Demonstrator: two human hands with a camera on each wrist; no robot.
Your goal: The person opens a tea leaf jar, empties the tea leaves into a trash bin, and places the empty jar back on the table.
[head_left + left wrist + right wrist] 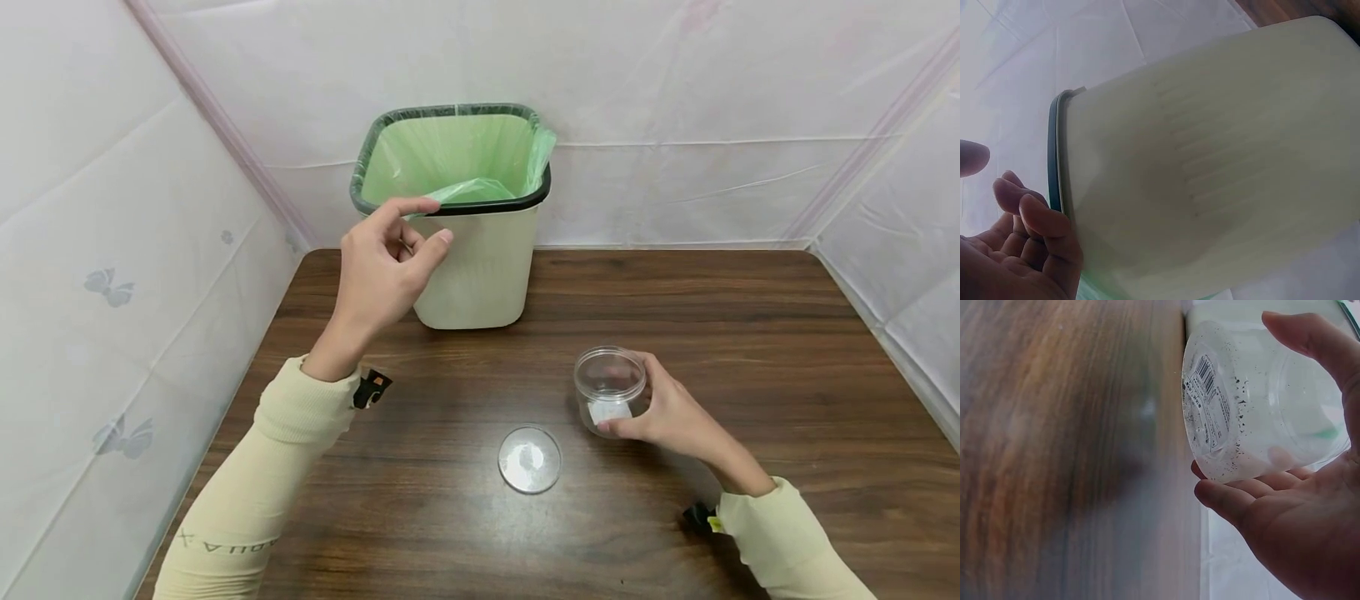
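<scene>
A cream waste bin [480, 275] with a green liner [450, 154] stands at the back of the wooden table [750, 333]. My left hand [438, 221] hovers at the bin's near rim, index finger and thumb out, holding nothing. The left wrist view shows the bin's wall [1210, 156] close beside that hand [997, 181], whose other fingers are loosely curled. My right hand [637, 400] grips a clear open plastic jar [607, 387] resting on the table. In the right wrist view the jar [1210, 412] has a barcode label and dark specks, and the hand [1241, 419] wraps round it. The jar's clear lid [529, 459] lies flat nearby.
White sheeting [712, 100] closes in the table at the back and on both sides. Bare wood stretches to the right of the jar and along the front edge.
</scene>
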